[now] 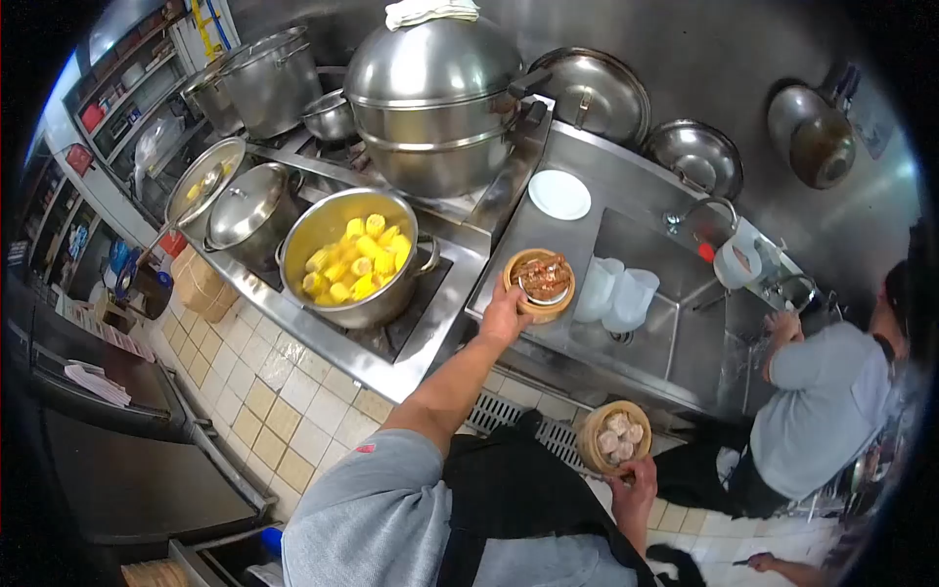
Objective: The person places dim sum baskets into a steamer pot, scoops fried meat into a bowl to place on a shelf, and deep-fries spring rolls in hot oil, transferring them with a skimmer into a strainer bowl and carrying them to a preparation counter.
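Observation:
My left hand [502,313] is stretched forward, closed on the rim of a small round bamboo steamer basket [527,311] over the steel counter beside the sink. Inside it sits a dish of reddish-brown sauced food [544,277], perhaps chicken feet. Lower down, near my body, my right hand [636,486] grips a second bamboo steamer basket [590,445] by its near edge. Several pale dumplings [620,437] lie in that one. Both baskets are uncovered and roughly level. A white plate [559,196] rests on the counter just beyond the left basket.
A pot [291,240] of corn pieces [362,256] stands on the stove, with a large domed steamer [435,108] behind it. Translucent containers [631,298] are in the sink [675,328]. At right, a co-worker [822,401] leans at the sink; another person's hand [768,564] shows at lower right.

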Action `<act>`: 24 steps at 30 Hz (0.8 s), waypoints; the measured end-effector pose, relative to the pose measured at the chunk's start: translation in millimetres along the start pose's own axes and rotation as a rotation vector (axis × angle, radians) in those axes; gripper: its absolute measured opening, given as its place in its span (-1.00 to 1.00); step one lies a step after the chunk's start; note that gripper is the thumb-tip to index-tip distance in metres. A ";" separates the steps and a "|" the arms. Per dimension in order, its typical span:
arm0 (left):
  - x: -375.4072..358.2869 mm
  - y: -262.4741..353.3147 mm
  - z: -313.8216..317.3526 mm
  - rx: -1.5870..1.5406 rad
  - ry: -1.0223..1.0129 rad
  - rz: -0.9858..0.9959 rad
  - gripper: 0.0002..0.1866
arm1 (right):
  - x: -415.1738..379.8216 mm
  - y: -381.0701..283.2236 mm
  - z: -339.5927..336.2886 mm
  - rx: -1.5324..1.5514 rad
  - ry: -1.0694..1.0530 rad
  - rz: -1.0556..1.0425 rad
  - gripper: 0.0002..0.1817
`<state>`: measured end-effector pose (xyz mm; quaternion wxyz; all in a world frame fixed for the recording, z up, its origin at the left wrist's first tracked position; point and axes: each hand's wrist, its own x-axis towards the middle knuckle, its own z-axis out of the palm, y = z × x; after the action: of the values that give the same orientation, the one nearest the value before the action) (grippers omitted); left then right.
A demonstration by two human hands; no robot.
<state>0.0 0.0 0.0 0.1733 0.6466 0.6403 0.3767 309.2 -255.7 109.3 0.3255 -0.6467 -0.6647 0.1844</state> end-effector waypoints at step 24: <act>490.6 85.8 -384.6 0.729 0.257 0.302 -0.60 | 338.4 -103.9 -53.1 0.102 -0.067 -0.073 -0.64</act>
<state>-263.8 360.6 443.1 -0.2057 0.7000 0.6460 0.2243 284.4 56.6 282.5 0.3420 -0.5982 -0.6881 0.2277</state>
